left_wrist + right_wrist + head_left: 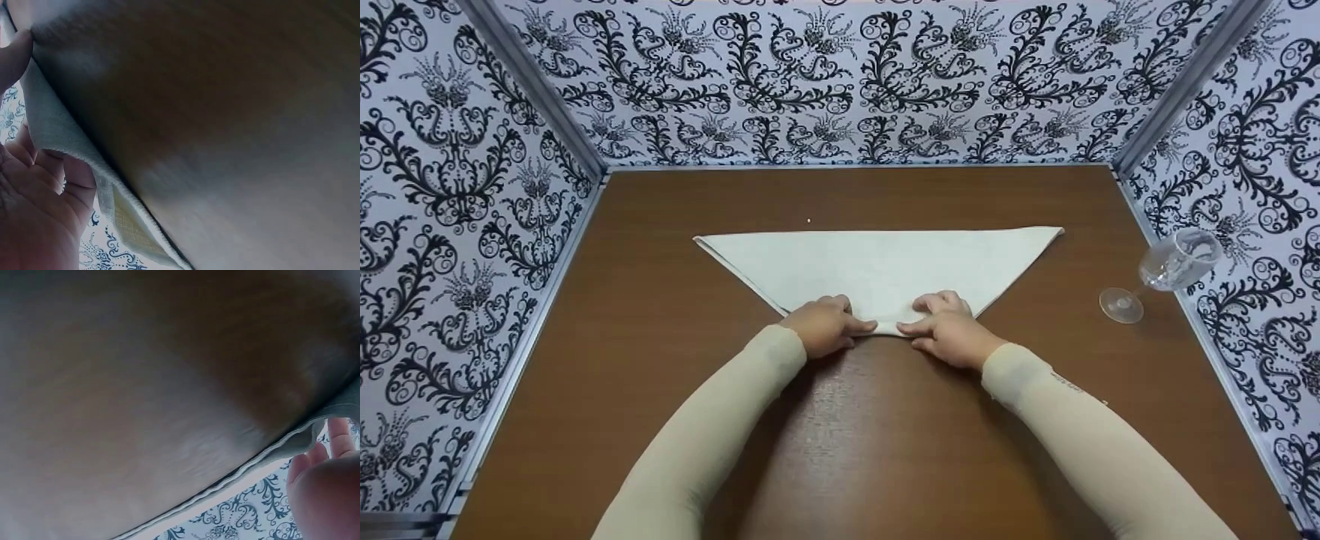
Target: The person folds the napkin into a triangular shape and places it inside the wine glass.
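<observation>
A white cloth napkin [877, 262] lies on the brown table, its long straight edge at the back and its sides narrowing towards a short folded edge at the front. My left hand [823, 326] pinches that front fold left of its middle, thumb along the near edge and fingers bent over the cloth. On the other side, my right hand [956, 330] grips the same fold, its thumb tip a short way from the left one. The left wrist view shows the napkin [62, 121] between thumb and bent fingers. In the right wrist view the right thumb is hidden.
A clear stemmed glass [1177, 259] stands at the table's right side. Patterned black-and-white panels [802, 82] border the table [660, 420] at the back and both sides. A tiny white speck [808, 220] lies behind the napkin.
</observation>
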The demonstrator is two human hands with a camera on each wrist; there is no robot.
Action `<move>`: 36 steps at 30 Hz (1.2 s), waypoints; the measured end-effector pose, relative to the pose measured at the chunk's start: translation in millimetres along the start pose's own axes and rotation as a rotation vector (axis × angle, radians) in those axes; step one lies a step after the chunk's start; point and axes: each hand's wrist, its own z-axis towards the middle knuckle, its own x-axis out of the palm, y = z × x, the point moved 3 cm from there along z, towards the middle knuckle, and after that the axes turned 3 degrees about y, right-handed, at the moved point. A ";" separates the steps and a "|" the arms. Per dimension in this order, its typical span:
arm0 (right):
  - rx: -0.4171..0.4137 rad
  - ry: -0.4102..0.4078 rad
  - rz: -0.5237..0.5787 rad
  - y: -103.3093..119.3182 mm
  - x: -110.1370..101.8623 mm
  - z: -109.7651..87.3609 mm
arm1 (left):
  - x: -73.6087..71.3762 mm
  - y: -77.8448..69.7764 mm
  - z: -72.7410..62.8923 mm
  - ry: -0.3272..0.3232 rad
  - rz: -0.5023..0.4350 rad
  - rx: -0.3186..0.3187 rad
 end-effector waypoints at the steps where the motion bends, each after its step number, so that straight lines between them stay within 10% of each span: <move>1: 0.010 0.000 0.009 -0.1 -0.2 0.4 | 0.4 0.3 0.4 -0.008 -0.006 -0.001; 12: -0.043 -0.062 -0.063 5.5 -2.3 5.0 | 6.9 5.9 8.6 -0.059 -0.153 -0.143; 19: -0.090 -0.097 -0.094 8.6 1.0 4.9 | 6.1 -1.4 7.8 -0.136 0.069 -0.010; 27: -0.112 -0.101 -0.105 8.9 -1.5 7.1 | 1.6 1.8 9.2 -0.111 0.018 -0.069; 36: 0.096 -0.059 0.092 5.1 -6.5 12.0 | -3.5 5.4 9.7 -0.041 -0.190 -0.218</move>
